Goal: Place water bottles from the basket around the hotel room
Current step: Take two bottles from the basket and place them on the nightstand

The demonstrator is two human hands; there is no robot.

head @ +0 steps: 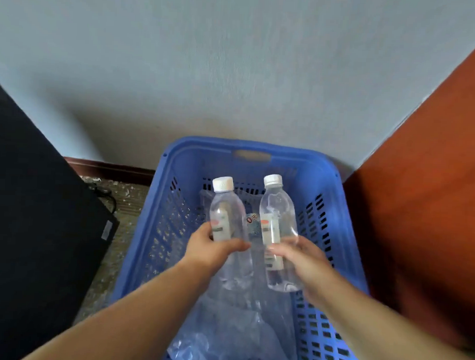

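– Over the blue basket (205, 146), what do you get on your screen?

– I get both hands above it, each with a water bottle. My left hand (215, 249) has fingers and thumb curled round the lower half of the left bottle (224, 206). My right hand (301, 258) grips the right bottle (277, 208) below the middle, thumb lying across the label.

– Upright?

– Tilted. The white caps point up and away from me. The two bottles are side by side, close but apart. Whether their bases touch anything in the basket, I can't tell.

– Anything else in there?

– Crumpled clear plastic wrap (239, 328) lies along the bottom. The basket sits against a grey wall (234, 72), between a black slab (28, 213) on the left and a reddish wooden panel (418, 213) on the right. Patterned carpet (128, 203) shows beside the slab.
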